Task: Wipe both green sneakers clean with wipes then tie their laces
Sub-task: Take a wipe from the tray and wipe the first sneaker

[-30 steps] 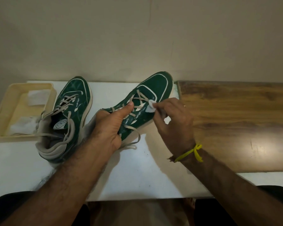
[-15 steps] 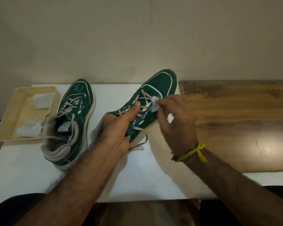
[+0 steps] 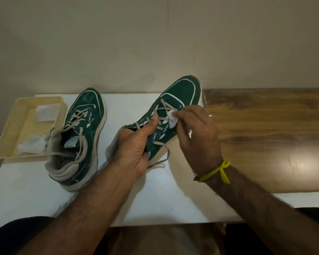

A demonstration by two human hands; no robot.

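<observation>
Since a second ago, the held sneaker [image 3: 175, 115] is raised and tipped, its toe now lifted against the wall beyond the white board [image 3: 155, 196]. The wipe [image 3: 173, 120] is still pinched by the right hand [image 3: 197, 133] and is pressed on the laces near the tongue. The heel end is still gripped by the left hand [image 3: 134, 146], its thumb laid along the laces.

Left of the held sneaker, the second sneaker [image 3: 83, 133] stands on the board, laces untied. Further left, a tray [image 3: 11, 129] is seen with two wipes in it; the second sneaker's collar is overlapped with the tray's near corner. A loose lace end [image 3: 160, 162] is draped below the held sneaker.

Right of the held sneaker, a wooden top [image 3: 265, 137] is laid. The board in front of the held sneaker is crossed by both forearms.
</observation>
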